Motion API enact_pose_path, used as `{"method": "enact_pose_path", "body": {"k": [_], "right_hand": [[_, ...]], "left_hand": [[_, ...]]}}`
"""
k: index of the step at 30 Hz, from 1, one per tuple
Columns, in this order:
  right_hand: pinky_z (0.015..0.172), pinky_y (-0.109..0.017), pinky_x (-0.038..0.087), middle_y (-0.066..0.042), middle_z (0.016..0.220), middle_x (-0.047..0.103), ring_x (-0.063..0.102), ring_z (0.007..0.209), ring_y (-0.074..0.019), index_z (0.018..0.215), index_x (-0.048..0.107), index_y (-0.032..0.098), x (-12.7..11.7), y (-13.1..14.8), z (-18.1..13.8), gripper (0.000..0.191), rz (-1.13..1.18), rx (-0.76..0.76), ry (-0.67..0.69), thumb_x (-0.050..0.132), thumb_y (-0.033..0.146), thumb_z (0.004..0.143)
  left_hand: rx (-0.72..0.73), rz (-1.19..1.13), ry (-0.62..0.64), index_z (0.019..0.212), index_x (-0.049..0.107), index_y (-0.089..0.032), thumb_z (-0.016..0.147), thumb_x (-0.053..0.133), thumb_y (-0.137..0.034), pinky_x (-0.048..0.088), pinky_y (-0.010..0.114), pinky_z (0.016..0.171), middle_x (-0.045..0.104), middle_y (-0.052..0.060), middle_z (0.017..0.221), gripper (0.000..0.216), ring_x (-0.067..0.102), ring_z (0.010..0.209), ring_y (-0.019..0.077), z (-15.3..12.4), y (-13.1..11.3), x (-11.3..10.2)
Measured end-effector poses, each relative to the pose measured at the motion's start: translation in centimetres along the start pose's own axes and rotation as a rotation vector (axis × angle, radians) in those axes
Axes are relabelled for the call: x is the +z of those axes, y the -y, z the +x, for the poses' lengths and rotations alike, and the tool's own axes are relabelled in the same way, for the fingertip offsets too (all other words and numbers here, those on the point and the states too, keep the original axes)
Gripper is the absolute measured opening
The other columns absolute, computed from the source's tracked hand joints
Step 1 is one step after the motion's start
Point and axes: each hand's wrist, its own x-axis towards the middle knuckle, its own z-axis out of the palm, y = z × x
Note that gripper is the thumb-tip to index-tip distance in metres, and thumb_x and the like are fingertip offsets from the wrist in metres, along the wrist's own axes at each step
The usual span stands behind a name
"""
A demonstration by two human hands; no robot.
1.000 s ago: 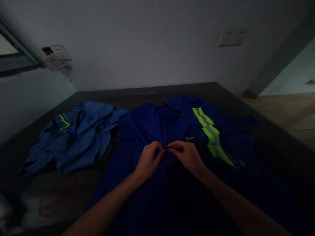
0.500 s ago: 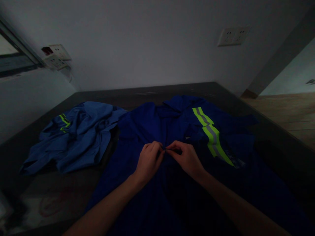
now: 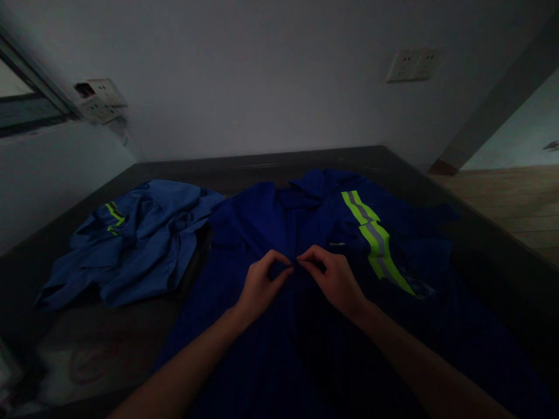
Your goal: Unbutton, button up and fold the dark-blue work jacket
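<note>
A dark blue work jacket with a yellow and silver reflective stripe lies spread out, its collar at the far side. At the middle of its front opening, my left hand pinches the cloth between thumb and forefinger. Facing it, almost touching at the fingertips, my right hand pinches the other side of the front. Any button or fastener between the fingertips is too dark and small to make out.
A lighter blue garment with a yellow stripe lies crumpled on the left of the dark table. Behind stands a pale wall with a double socket at right and more sockets at left. Wooden flooring shows at right.
My left hand's fingers have opened into a rounder pinch, with the forefinger arched. My right hand has shifted slightly. Both stay at the jacket front; the garments lie as before.
</note>
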Motion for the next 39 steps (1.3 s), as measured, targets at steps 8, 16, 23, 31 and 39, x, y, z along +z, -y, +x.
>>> {"method": "enact_pose_path", "body": {"k": [8,16,23,31,39], "right_hand": [[0.07,-0.028,0.044,-0.003,0.08,0.068,0.062,0.076,-0.0172,0.087,0.061,0.02,0.56,-0.52,-0.39,0.011,-0.234,-0.179,0.023,0.052,0.014,0.089],[0.069,-0.029,0.044,-0.005,0.078,0.067,0.06,0.073,-0.0176,0.088,0.06,0.017,0.33,-0.33,-0.21,0.018,-0.364,-0.406,0.047,0.043,0.012,0.093],[0.073,-0.031,0.043,-0.007,0.079,0.067,0.058,0.073,-0.0187,0.097,0.06,0.013,0.19,-0.47,-0.32,0.02,-0.491,-0.536,0.083,0.04,0.01,0.094],[0.075,-0.032,0.044,-0.007,0.083,0.068,0.059,0.077,-0.0189,0.106,0.057,0.015,0.31,-0.2,-0.36,0.022,-0.43,-0.595,0.018,0.037,0.013,0.096],[0.074,-0.031,0.045,-0.006,0.086,0.068,0.061,0.077,-0.0186,0.1,0.057,0.019,0.63,0.19,-0.61,0.017,-0.361,-0.417,-0.032,0.041,0.017,0.095]], "left_hand": [[-0.12,-0.102,0.069,0.097,0.069,-0.021,0.077,0.065,-0.017,0.048,0.026,0.08,0.07,0.001,0.091,0.02,0.063,0.086,0.0161,0.3,0.43,0.02],[-0.078,-0.087,0.04,0.087,0.068,-0.018,0.077,0.066,-0.016,0.048,0.024,0.075,0.07,0.0,0.085,0.011,0.063,0.08,0.0149,0.1,-0.13,-0.05],[0.013,-0.005,0.021,0.08,0.064,-0.018,0.078,0.064,-0.014,0.048,0.023,0.07,0.068,0.0,0.078,0.004,0.063,0.074,0.0138,-0.12,0.0,0.13],[0.2,0.128,-0.071,0.082,0.063,-0.018,0.083,0.062,-0.019,0.048,0.024,0.066,0.067,0.001,0.076,0.002,0.062,0.069,0.0138,-0.52,0.21,-0.05],[0.238,0.198,-0.057,0.091,0.062,-0.019,0.087,0.056,-0.02,0.05,0.027,0.071,0.067,0.003,0.083,0.008,0.063,0.076,0.0153,-0.46,0.29,-0.13]]}}
